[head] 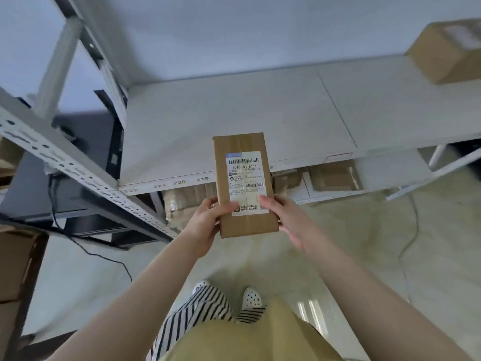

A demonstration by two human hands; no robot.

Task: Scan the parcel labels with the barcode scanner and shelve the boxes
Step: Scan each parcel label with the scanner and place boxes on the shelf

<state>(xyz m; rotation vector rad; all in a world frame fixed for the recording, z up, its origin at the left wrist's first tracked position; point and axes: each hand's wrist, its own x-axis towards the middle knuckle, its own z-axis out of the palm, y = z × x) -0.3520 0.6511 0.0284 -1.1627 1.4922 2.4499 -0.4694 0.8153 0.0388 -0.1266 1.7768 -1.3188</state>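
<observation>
A slim brown cardboard parcel (243, 147) with a white barcode label (246, 178) facing me is held upright in front of a white shelf board (234, 113). My left hand (205, 222) grips its lower left edge, thumb on the label's bottom corner. My right hand (283, 217) grips its lower right edge, thumb on the label. No barcode scanner is in view.
Another brown box (447, 50) sits at the far right of the shelf. The shelf's front edge carries numbers 219 to 222. More parcels (333, 175) lie on the lower shelf. A perforated metal upright (78, 168) slants at left, with a black cable (86, 251) on the floor.
</observation>
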